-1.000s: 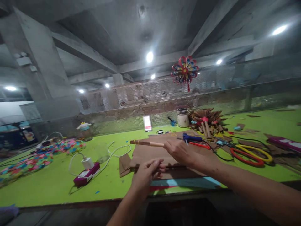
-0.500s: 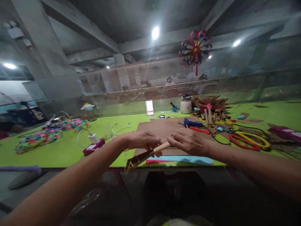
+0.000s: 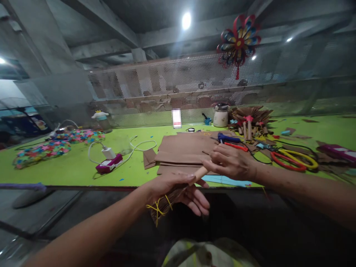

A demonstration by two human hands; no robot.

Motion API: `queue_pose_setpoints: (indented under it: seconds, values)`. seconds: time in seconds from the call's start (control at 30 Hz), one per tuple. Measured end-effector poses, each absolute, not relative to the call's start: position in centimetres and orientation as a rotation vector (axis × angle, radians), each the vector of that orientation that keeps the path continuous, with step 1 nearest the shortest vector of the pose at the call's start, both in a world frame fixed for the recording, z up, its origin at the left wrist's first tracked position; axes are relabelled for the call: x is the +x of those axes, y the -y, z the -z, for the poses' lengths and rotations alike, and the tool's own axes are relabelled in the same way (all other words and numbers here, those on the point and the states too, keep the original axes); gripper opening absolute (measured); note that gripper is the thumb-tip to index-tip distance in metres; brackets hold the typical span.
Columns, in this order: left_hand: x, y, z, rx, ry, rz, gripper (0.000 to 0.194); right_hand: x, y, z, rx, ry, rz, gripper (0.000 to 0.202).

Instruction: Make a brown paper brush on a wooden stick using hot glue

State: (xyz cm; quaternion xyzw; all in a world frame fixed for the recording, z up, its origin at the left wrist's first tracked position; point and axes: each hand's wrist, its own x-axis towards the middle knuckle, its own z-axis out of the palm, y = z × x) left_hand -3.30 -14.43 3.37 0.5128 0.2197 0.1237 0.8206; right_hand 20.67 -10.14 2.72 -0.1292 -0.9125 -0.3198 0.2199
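Now, right hand (image 3: 232, 161): bent fingers gripping the upper end of a pale handle (image 3: 200, 173), around the middle of the near edge of the surface (image 3: 133, 170).
Left hand (image 3: 172, 182): thumb laid across the lower part of the handle, other fingers spread below; holding only loosely, by appearance.
Brown bundle (image 3: 175, 195): attached to the handle, tilted down toward the left, out in front of the near edge and not resting on the surface; partly hidden by the left hand.
Yellow thread (image 3: 159, 208): crossed over the lower end of the bundle, with loose ends standing out; could catch or loosen through rubbing against the left wrist. Tightness of the knot: cannot tell.
Fall beyond the near edge: possible, with no surface directly below the bundle; likely cause, a slackened right hand together with such open left fingers.
Joint of handle and bundle: could bend or come apart, from opposite twisting by both hands; covered by the left hand, so hard to judge.
Blue-handled tool (image 3: 229, 138): lying just beyond the right hand, farther from the near edge; could be knocked by careless lifting of the knuckles.
Since half a second ago: left hand lowered from above the cardboard sheets (image 3: 180, 148) to in front of the near edge; bundle carried farther out and lower; right hand gripping the same handle end as then; sheets less covered; tool apparently unmoved.
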Motion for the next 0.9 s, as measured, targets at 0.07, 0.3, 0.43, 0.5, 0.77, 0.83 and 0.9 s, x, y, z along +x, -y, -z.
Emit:
queue_pose_setpoints:
  seconds: [0.07, 0.3, 0.43, 0.5, 0.77, 0.83, 0.9]
  values:
    - [-2.9, 14.7, -3.0, 1.065, -0.426, -0.278, 0.037, 20.8, 10.1, -2.6, -0.355, 2.528, 0.888, 0.028]
    - [-2.3, 14.3, -2.3, 1.137, -0.481, -0.346, 0.032, 21.0, 9.4, -1.5, -0.376, 2.540, 0.855, 0.025]
    - [-2.1, 13.7, -1.6, 1.224, -0.557, -0.366, 0.030, 21.1, 8.5, -0.6, -0.427, 2.524, 0.797, 0.024]
    - [-2.3, 13.5, -1.4, 1.277, -0.598, -0.377, 0.029, 21.5, 7.6, -0.5, -0.508, 2.504, 0.720, 0.023]
    - [-3.7, 14.5, -2.0, 1.432, -0.813, -0.324, 0.030, 27.3, 4.0, -0.4, -1.293, 2.082, 0.047, 0.025]
    - [-4.0, 14.8, -2.2, 1.492, -0.863, -0.345, 0.033, 28.9, 5.6, -0.6, -1.398, 2.153, -0.174, 0.028]
    - [-4.2, 15.0, -2.3, 1.545, -0.900, -0.358, 0.034, 30.4, 8.1, -1.1, -1.413, 2.342, -0.467, 0.029]
